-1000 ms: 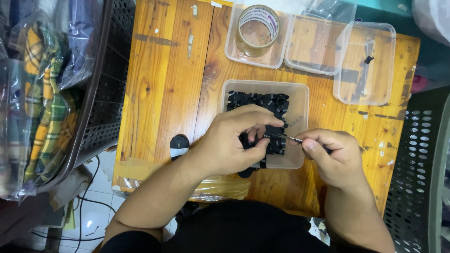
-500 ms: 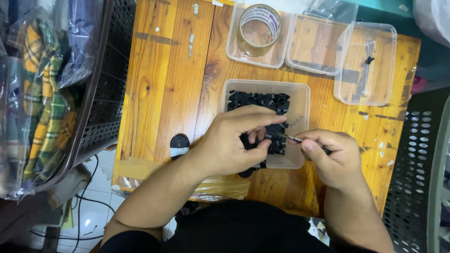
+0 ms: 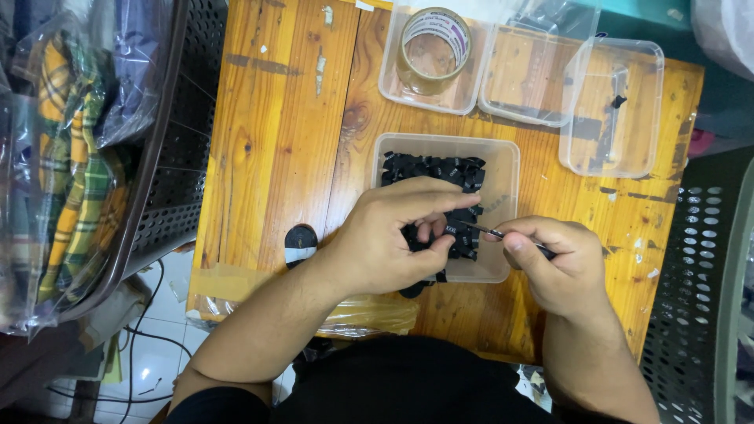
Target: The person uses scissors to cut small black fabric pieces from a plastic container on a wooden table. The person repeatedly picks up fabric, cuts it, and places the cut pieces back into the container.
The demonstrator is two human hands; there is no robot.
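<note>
A clear plastic tub [image 3: 506, 161] in the middle of the wooden table [image 3: 275, 157] holds several small black fabric labels [image 3: 428, 166]. Over its near side, my left hand [image 3: 393, 235] pinches one black label [image 3: 452, 226] between thumb and fingers. From the right, my right hand [image 3: 558, 263] grips a thin dark pointed tool [image 3: 483, 230] whose tip meets that label. Much of the tub's near half is hidden under both hands.
Three more clear tubs line the far edge; the left one [image 3: 393, 78] holds a roll of clear tape [image 3: 434, 47]. A black and white disc [image 3: 301, 242] lies near the front edge. Perforated dark baskets flank the table; bagged plaid cloth [image 3: 71, 165] lies left.
</note>
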